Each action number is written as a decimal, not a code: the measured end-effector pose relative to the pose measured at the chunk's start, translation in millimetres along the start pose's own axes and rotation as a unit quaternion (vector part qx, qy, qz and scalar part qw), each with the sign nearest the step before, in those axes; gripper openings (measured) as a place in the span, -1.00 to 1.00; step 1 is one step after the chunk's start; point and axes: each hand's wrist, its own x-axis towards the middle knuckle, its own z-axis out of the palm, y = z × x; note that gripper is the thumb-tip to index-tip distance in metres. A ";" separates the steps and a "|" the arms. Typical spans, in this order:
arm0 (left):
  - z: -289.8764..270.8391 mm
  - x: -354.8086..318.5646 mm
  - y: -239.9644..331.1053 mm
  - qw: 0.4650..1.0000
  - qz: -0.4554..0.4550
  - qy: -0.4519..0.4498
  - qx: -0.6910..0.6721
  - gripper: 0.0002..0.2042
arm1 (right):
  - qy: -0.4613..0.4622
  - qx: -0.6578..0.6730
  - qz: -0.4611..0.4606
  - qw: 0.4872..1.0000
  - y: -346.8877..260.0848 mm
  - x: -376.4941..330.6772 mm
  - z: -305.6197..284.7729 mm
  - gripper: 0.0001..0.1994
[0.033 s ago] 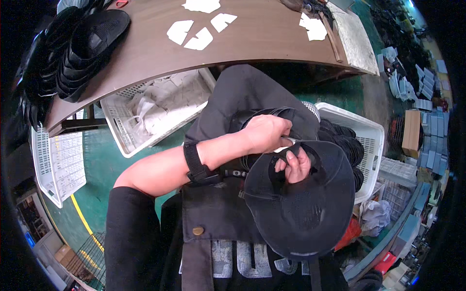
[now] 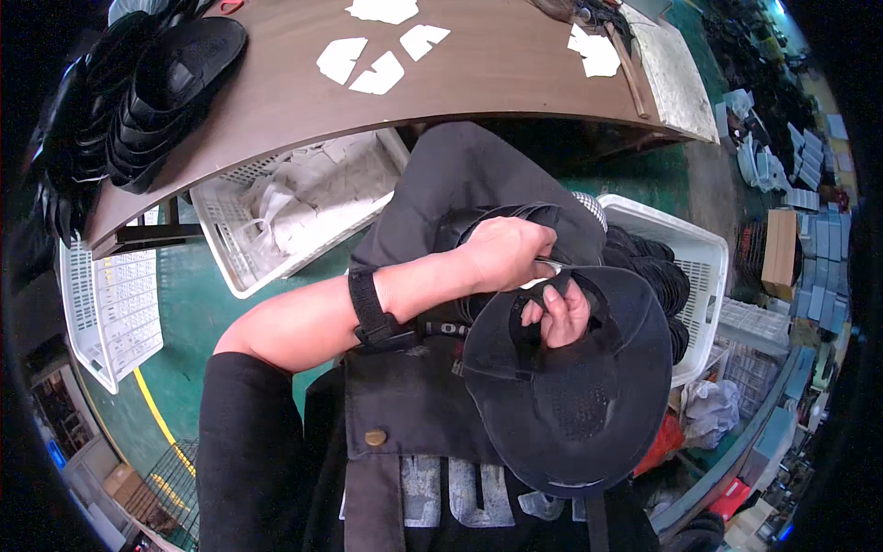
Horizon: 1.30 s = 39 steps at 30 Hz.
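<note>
A black cap-like fabric piece point(image 2: 589, 405) with a broad curved brim and a patch of small perforations lies over my lap, right of centre. My right hand point(image 2: 563, 317) shows only its fingers, curled through the opening and pinching the dark edge; its wrist and arm are hidden by the piece. Coming in from the left, my left hand point(image 2: 506, 253) is closed round a shiny metal tool point(image 2: 549, 265), mostly hidden in the fist. The tool meets the edge of the opening, just above the right fingertips. A small whitish bit point(image 2: 533, 283) shows below it.
Ahead is a brown table point(image 2: 515, 78) with white cut pieces point(image 2: 377, 74), a wooden-handled tool point(image 2: 627, 74) and stacked black pieces point(image 2: 175, 92). A white crate point(image 2: 241, 262) of white scraps stands below it; another crate point(image 2: 708, 313), at right, holds black pieces.
</note>
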 end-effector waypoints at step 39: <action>4.4 -15.8 12.9 0.994 -0.042 -0.080 0.068 -0.77 | 0.005 -0.118 0.017 0.993 -1.6 -3.9 7.7 -0.85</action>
